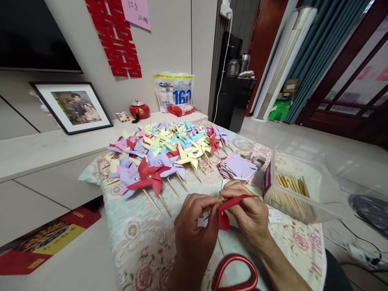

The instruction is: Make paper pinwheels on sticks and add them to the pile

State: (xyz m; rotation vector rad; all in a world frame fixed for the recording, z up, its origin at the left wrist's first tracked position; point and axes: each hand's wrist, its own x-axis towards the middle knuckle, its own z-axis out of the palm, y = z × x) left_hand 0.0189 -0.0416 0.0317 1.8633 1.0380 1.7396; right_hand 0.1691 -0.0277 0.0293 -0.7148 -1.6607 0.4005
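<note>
Close together over the near part of the table, both my hands are closed on a red paper pinwheel (224,218). My left hand (197,222) pinches it near a thin wooden stick (220,244), whose lower part shows beneath the paper. My right hand (245,210) grips the folded red blades from the other side. The fingers hide the pinwheel's centre. Red-handled scissors (238,273) lie just below my hands, their blades out of sight. Beyond, a stack of cut paper squares (239,166) lies with a lavender sheet on top.
Many finished pinwheels (150,177) on sticks cover the far left of the floral tablecloth (145,250). A clear plastic box (318,202) holds wooden sticks (292,188) at the right. A round clear container (244,145) stands behind the paper. A framed photo (106,121) stands on the cabinet.
</note>
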